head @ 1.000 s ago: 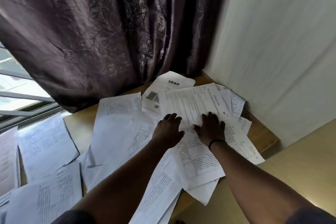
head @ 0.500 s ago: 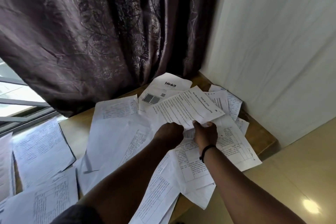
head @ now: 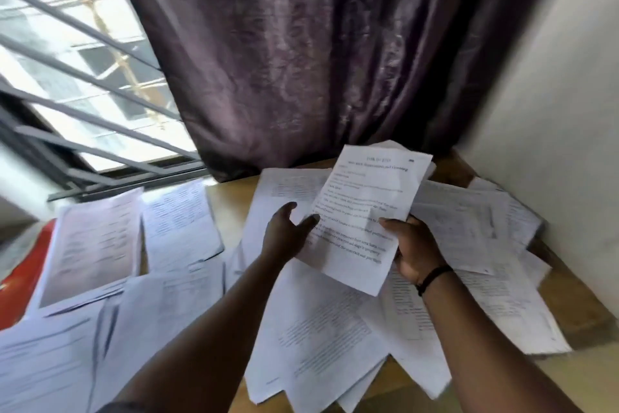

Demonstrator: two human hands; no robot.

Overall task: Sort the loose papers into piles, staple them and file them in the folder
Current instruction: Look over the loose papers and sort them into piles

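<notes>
A printed sheet (head: 368,208) with a bold heading is lifted off the table, tilted up towards me. My right hand (head: 413,250) grips its lower right edge, thumb on top. At the sheet's left edge is my left hand (head: 288,233), fingers spread and touching the paper with no clear grip. Beneath lies a loose heap of printed papers (head: 321,335) spread over the wooden table (head: 231,221). More sheets lie to the left, among them a pile (head: 93,245) resting partly on something red (head: 23,265).
A dark purple curtain (head: 301,54) hangs behind the table. A barred window (head: 73,77) is at the left and a white wall (head: 562,144) at the right. The table's right corner (head: 582,319) drops to a pale floor.
My hands picked the top sheet off the heap and raised it towards me. The view swung left, bringing the window and the left-hand papers into sight.
</notes>
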